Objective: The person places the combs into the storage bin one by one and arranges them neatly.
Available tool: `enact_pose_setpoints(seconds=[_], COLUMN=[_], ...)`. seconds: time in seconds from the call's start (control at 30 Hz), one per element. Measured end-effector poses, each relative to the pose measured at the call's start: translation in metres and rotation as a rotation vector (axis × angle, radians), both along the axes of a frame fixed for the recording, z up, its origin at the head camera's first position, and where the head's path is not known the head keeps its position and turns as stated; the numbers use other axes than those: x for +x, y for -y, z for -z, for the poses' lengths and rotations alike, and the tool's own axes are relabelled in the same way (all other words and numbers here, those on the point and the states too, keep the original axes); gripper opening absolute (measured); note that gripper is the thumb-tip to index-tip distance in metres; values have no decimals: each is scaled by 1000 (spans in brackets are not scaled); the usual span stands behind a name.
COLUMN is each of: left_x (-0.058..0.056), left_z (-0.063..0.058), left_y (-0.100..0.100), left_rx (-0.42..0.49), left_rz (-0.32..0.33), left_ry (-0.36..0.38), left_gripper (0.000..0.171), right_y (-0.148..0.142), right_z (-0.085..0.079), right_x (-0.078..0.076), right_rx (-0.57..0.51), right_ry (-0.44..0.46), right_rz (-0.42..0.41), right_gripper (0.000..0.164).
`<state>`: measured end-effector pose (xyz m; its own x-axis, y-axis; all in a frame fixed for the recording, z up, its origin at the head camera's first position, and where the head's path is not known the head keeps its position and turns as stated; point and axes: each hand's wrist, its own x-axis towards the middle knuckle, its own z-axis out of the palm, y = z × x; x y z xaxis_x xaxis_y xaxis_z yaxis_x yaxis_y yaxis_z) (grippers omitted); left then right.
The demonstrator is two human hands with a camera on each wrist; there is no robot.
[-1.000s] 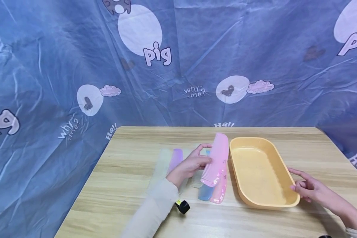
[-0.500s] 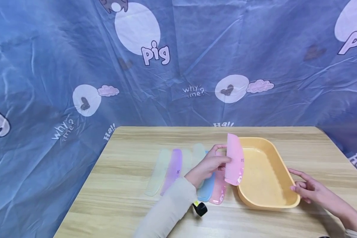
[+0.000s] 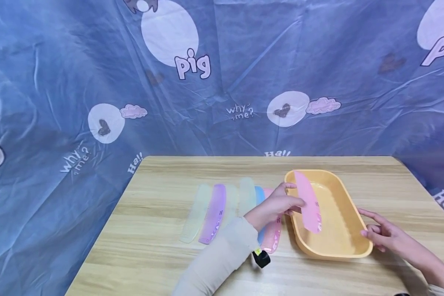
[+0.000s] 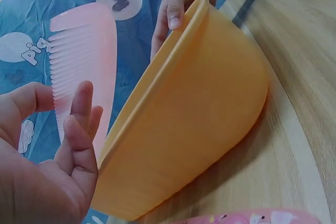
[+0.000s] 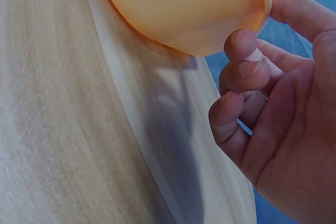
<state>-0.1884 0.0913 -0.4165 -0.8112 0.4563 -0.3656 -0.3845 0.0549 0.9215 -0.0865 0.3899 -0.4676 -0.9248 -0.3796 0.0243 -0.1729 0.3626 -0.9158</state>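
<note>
My left hand (image 3: 275,205) pinches a pink comb (image 3: 308,203) between thumb and fingers. The comb is tilted on edge over the left part of a yellow plastic tub (image 3: 336,220). In the left wrist view the comb (image 4: 92,43) stands with its teeth toward the palm, beside the tub's rim. My right hand (image 3: 386,234) grips the tub's right rim near the front corner. From the right wrist view, the thumb lies at the rim and the curled fingertips (image 5: 242,43) are against the outer wall (image 5: 194,3). Inside the tub only its bare bottom shows.
Left of the tub lies a row of combs: a pale green comb (image 3: 196,216), a purple comb (image 3: 212,218), two more pale ones, a blue comb (image 3: 260,193) and another pink comb (image 3: 271,238). My left forearm partly covers them. A patterned blue cloth (image 3: 222,82) hangs behind the table.
My left hand has carried the pink comb rightward from above the other combs to over the tub, turning it more on edge. The right hand and tub have stayed in place.
</note>
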Motion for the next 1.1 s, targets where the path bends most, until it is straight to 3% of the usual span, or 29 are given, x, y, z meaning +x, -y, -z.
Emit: enact_pose_setpoints(seconds=[0.47, 0.8, 1.1], left_x=[1, 2, 7], left_z=[1, -1, 0], left_y=[-20, -34, -56], left_rx=[-36, 23, 17], left_rz=[9, 67, 53], left_ry=[-21, -19, -1], left_gripper=[56, 60, 57], right_y=[0, 0, 1], right_z=[0, -3, -6], right_x=[0, 1, 1], right_rx=[10, -19, -11], right_ry=[34, 34, 44], right_rz=[4, -15, -6], right_gripper=[71, 70, 68])
